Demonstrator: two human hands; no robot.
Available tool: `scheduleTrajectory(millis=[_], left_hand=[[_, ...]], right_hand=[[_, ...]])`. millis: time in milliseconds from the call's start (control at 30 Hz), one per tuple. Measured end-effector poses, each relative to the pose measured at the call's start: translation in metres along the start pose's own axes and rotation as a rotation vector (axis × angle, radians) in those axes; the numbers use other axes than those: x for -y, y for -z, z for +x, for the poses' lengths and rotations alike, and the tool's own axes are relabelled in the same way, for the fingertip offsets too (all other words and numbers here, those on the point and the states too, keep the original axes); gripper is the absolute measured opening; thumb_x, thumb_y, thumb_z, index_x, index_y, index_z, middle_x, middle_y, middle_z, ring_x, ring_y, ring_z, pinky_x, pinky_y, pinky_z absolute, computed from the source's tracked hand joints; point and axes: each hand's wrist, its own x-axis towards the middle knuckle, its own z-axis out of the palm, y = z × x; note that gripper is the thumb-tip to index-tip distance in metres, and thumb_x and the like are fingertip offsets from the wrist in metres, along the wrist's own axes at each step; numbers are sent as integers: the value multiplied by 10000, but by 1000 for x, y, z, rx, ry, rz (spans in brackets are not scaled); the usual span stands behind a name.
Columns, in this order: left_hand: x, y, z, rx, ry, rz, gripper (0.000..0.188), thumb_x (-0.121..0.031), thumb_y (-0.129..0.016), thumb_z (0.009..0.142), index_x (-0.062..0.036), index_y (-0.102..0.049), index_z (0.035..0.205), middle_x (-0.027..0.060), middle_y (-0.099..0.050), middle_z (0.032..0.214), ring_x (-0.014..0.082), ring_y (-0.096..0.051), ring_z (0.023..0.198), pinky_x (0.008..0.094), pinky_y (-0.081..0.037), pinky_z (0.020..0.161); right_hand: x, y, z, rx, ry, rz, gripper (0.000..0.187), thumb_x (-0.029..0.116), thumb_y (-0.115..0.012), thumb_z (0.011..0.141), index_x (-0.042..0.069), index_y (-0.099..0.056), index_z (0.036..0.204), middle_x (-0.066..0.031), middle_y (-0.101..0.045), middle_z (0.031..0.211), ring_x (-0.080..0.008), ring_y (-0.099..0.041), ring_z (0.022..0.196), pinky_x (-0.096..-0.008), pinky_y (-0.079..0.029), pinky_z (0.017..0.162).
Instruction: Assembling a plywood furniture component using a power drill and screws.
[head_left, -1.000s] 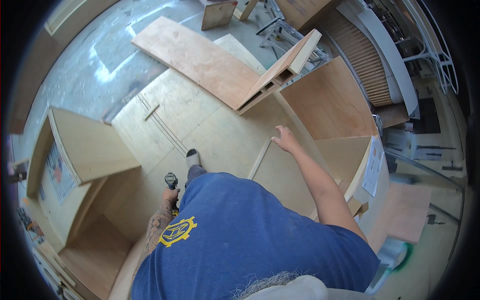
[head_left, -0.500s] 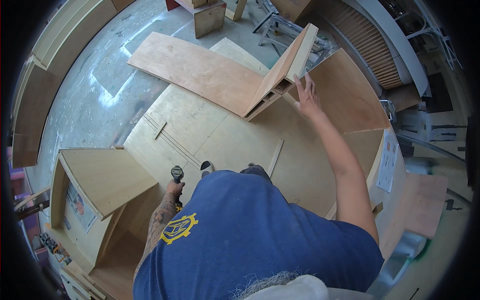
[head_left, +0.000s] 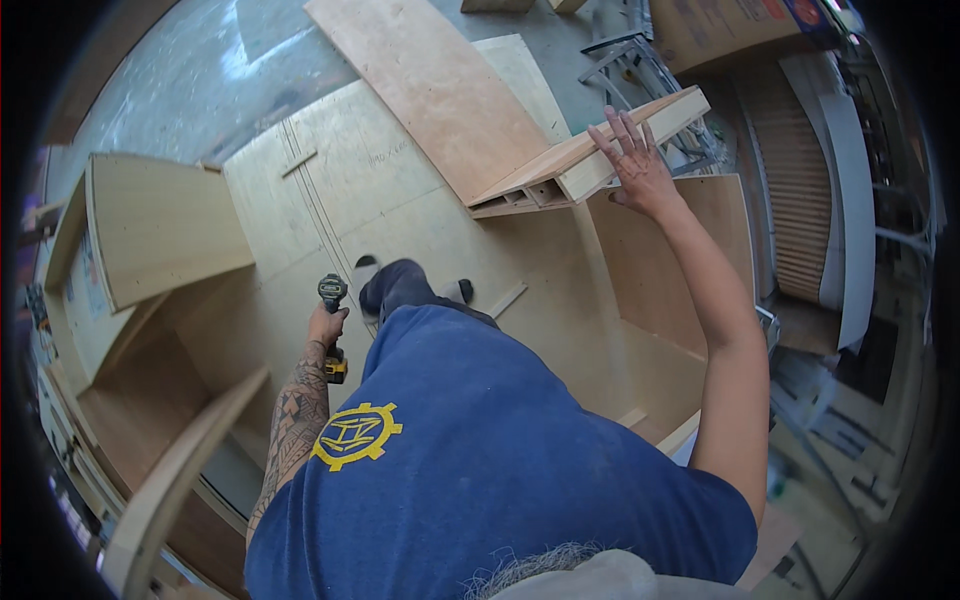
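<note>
My left hand (head_left: 325,326) is closed round the grip of a black and yellow cordless drill (head_left: 332,289), held low at my left side. My right hand (head_left: 643,172) reaches out with its fingers spread. It rests against the upper edge of a hollow plywood panel (head_left: 588,178), whose open end shows pale inner battens. This panel stands tilted, and its lower edge meets a long flat plywood board (head_left: 432,92) that stretches away to the far left. Whether the two are joined I cannot tell.
Beneath me lies a broad plywood sheet (head_left: 400,220) with pencil lines and small strips. A plywood cabinet (head_left: 165,230) stands at left, with a curved panel (head_left: 190,470) nearer me. At right are an upright plywood panel (head_left: 685,260), a metal stepladder (head_left: 640,70) and a cardboard box (head_left: 735,30).
My view and body have turned. The hollow panel has tipped lower toward the right, my right hand still on it. The drill stays in my left hand, and my feet have shifted.
</note>
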Motion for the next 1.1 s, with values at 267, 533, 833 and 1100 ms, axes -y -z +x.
scheduleTrajectory(millis=[267, 533, 833, 1100], left_hand=[[75, -131, -33, 155, 8, 313, 462, -378, -717, 809, 19, -717, 1044, 259, -733, 993, 383, -713, 982, 448, -546, 809], [53, -154, 19, 197, -50, 355, 492, -408, -705, 806, 24, -718, 1042, 287, -721, 1015, 413, -696, 1035, 449, -543, 809], [-265, -106, 103, -45, -62, -258, 345, -290, -751, 850, -17, -605, 1003, 57, -617, 678, 169, -602, 522, 342, -506, 492], [-384, -101, 106, -55, -129, -217, 401, -349, -771, 841, 5, -646, 985, 65, -659, 728, 167, -625, 595, 346, -506, 551]], right_hand=[[-41, -62, 20, -256, 251, 320, 800, 225, -856, 649, 191, -468, 1348, -73, -518, 1297, -272, -465, 1335, -497, -253, 1218], [-38, -62, 31, -369, 337, 367, 566, 116, -709, 739, 158, -523, 1272, -74, -542, 1183, -275, -520, 1215, -472, -316, 1174], [-44, -67, 26, -366, 303, 343, 439, 127, -595, 832, 148, -542, 1268, -103, -552, 1196, -299, -520, 1217, -495, -319, 1172], [-59, -49, 27, -211, 413, 597, 611, 259, -688, 844, 135, -485, 1407, -172, -524, 1280, -340, -502, 1247, -533, -279, 1184]])
